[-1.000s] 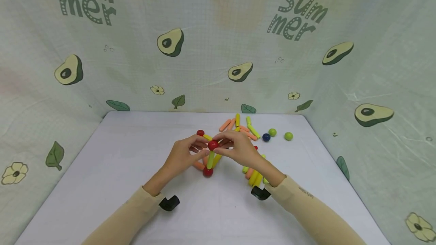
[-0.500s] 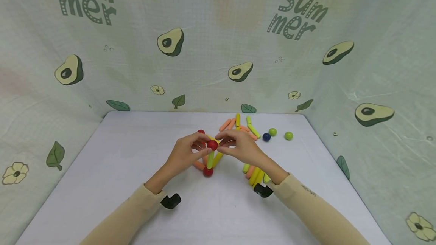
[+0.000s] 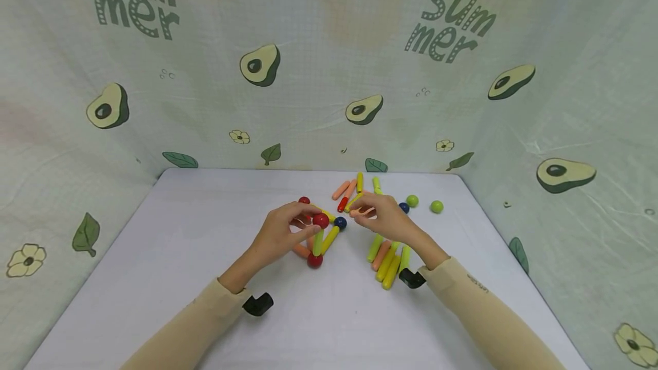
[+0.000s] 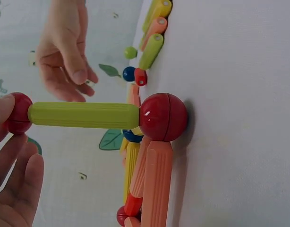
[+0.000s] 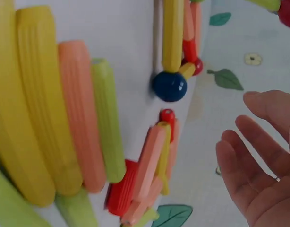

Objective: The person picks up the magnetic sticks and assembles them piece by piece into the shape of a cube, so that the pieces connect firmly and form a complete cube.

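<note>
My left hand (image 3: pixel 281 228) pinches a red ball (image 3: pixel 321 220) between thumb and fingers. Below that ball a light-green rod (image 4: pixel 83 115) stands upright on a second red ball (image 4: pixel 163 117), which rests on the table. From this lower ball a salmon rod (image 4: pixel 157 184) and a yellow rod (image 3: pixel 330 240) run along the tabletop. The yellow rod ends at a dark blue ball (image 5: pixel 169 86). A further red ball (image 3: pixel 304 200) sits at the back of this frame. My right hand (image 3: pixel 386 218) hovers to the right of the structure, fingers loosely bent and holding nothing.
Right of the structure lies a row of yellow, salmon and green rods (image 3: pixel 390 272). Behind it are several loose salmon, yellow and red rods (image 3: pixel 341 189). Green balls (image 3: pixel 436 206) and another blue ball (image 3: pixel 404 208) lie at the back right. A patterned cloth (image 3: pixel 308 130) hangs behind the table.
My right hand has moved right, away from the upper red ball, uncovering the blue ball at the end of the yellow rod. My left hand stays on the red ball, almost still.
</note>
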### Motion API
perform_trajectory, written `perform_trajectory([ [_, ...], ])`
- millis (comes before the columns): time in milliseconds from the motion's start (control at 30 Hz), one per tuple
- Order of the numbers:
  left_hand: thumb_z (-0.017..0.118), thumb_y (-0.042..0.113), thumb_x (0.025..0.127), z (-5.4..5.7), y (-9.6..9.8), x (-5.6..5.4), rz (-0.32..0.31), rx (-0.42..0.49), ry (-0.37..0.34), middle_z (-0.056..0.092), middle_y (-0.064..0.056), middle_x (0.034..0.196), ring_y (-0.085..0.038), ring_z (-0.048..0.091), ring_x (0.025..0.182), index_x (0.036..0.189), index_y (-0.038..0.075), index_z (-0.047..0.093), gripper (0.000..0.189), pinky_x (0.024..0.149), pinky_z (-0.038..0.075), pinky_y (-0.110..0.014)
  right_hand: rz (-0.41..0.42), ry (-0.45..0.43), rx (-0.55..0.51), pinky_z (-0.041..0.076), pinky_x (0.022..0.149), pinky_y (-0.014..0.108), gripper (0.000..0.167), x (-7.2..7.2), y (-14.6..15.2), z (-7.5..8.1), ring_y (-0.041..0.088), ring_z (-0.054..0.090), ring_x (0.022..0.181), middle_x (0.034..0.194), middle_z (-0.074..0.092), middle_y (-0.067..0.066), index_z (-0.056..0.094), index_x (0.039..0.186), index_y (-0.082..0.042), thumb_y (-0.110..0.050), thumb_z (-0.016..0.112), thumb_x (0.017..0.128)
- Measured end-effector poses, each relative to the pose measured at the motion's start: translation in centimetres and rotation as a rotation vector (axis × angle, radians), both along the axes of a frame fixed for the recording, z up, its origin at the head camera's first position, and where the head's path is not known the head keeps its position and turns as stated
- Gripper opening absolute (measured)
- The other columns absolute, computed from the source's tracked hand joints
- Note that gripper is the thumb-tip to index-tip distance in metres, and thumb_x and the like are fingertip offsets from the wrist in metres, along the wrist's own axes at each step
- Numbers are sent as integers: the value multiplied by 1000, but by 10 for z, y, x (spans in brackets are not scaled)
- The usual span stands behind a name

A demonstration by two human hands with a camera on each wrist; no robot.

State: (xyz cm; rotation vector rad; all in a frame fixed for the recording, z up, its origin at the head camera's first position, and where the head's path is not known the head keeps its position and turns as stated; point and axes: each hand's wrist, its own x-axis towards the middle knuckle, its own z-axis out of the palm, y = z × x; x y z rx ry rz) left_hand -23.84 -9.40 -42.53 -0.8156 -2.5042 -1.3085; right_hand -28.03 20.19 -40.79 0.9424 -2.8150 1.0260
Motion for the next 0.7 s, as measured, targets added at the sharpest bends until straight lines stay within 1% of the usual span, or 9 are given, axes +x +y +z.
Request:
perform_trajectory([
  [100,86,22,92,1,0,1,0,6,0,74,4,114,-10,69,95,127,15,74,37,85,62,-29,5,-55,67,60,95,48,28,-3,17,-4,34,71,112,124,76,11,75,124,-9,-4,77,97],
  [167,86,22,93,1,0,2,1,8,2,74,5,114,-11,69,95,127,15,74,37,85,62,-30,12,-94,116,60,95,49,29,-3,28,-8,36,68,112,124,76,10,75,124,-8,-3,78,96],
  [267,86,21,92,2,-1,2,-2,15,0,75,4,112,-12,70,94,127,14,73,37,85,63,-35,44,-140,182,58,96,49,26,-4,41,-16,32,66,109,121,76,8,77,122,-8,-4,77,97],
  [333,86,21,92,1,-1,2,-4,19,-4,75,4,112,-12,70,95,127,14,73,38,86,63,-38,73,-156,215,58,97,48,24,-6,49,-22,27,65,109,119,76,3,77,121,-10,-6,77,98],
  [400,86,21,92,1,-1,2,-2,17,-10,75,4,112,-13,70,95,127,14,73,38,86,63,-39,114,-148,245,57,98,46,22,-7,54,-25,23,66,108,118,75,-1,79,120,-11,-7,76,98],
  [533,87,22,91,1,-2,2,13,3,-3,75,4,114,-12,70,95,127,14,73,39,86,62,-33,171,-96,308,57,98,43,20,-11,58,-30,17,67,105,115,75,-5,81,117,-14,-8,76,98],
  [600,87,23,91,1,-2,2,20,-2,0,75,4,115,-12,70,96,128,14,73,40,85,62,-33,179,-75,334,58,96,44,19,-11,58,-31,17,66,103,113,75,-4,81,115,-14,-8,76,98],
  [700,87,24,91,1,-3,2,23,-2,3,75,3,115,-12,70,95,128,15,73,41,85,63,-38,179,-71,360,57,96,44,18,-12,55,-32,18,66,102,111,75,-4,82,114,-15,-8,77,98],
])
